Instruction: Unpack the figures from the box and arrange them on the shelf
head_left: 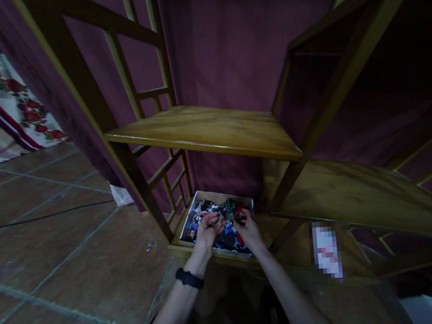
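A shallow white-walled box [187, 227] is filled with a jumble of small black, blue, red and shiny pieces. Over it, my left hand [208, 228] and my right hand [247, 227] face each other with bent fingers. Between them is a dark green, coiled, cord-like item [230, 207] with paler ends. Its ends meet the fingertips of both hands; its exact kind is too small and dim to tell. A black band [189, 278] is around my left wrist.
The box stands on the bottom board of a wooden shelf unit, under a middle shelf [206, 130]. A slatted side [172, 170] rises at its left and a post [288, 181] at its right. A cable [55, 213] crosses the tiled floor.
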Available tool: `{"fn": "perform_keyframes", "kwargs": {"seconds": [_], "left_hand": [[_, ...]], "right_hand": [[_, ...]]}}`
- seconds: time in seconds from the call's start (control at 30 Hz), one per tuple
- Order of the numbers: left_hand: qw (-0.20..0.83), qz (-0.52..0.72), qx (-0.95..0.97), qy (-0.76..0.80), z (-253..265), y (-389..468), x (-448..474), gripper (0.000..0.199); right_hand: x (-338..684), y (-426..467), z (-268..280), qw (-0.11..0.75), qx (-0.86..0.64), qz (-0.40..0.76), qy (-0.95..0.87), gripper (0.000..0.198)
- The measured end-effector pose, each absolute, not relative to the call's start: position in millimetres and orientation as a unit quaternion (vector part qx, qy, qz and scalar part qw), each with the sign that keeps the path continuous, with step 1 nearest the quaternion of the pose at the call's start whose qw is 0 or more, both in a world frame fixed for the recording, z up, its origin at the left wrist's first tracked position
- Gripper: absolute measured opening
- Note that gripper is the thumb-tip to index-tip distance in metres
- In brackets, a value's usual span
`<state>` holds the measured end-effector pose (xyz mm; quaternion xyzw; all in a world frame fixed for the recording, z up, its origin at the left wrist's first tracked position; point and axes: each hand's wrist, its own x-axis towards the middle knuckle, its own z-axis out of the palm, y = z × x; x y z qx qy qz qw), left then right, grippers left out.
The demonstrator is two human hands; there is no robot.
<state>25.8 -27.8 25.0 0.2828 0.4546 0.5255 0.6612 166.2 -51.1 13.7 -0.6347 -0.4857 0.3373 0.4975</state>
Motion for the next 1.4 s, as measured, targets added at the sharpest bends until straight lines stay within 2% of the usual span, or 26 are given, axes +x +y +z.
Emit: {"fn": "perform_keyframes", "kwargs": {"seconds": [0.13, 0.27, 0.4, 0.53, 0.8, 1.13, 1.4], "left_hand": [[0.679, 0.517, 0.301, 0.425, 27.1, -31.2, 16.2, 0.036], [0.684, 0.522, 0.306, 0.408, 29.6, -35.5, 12.8, 0.04], [0.681, 0.511, 0.308, 0.425, 34.2, -41.4, 12.5, 0.044], [0.661, 0.49, 0.341, 0.455, 41.8, -47.2, 10.4, 0.054], [0.669, 0.454, 0.372, 0.457, 56.6, -65.0, 5.7, 0.038], [0.65, 0.441, 0.386, 0.483, 73.3, -117.5, -5.1, 0.044], [0.634, 0.415, 0.436, 0.486, 111.2, -176.0, -4.1, 0.045]], "right_hand": [[164.9, -48.1, 13.6, 0.514, -0.571, 0.426, -0.478, 0.038], [162.4, -45.1, 15.2, 0.513, -0.546, 0.449, -0.487, 0.033], [159.4, -45.3, 18.0, 0.54, -0.511, 0.436, -0.507, 0.036], [155.4, -51.9, 25.7, 0.521, -0.532, 0.403, -0.532, 0.041], [153.2, -75.1, 33.5, 0.532, -0.508, 0.417, -0.534, 0.039], [144.4, -130.0, 42.5, 0.539, -0.513, 0.397, -0.538, 0.044], [140.9, -193.6, 74.1, 0.575, -0.521, 0.358, -0.519, 0.039]]}}
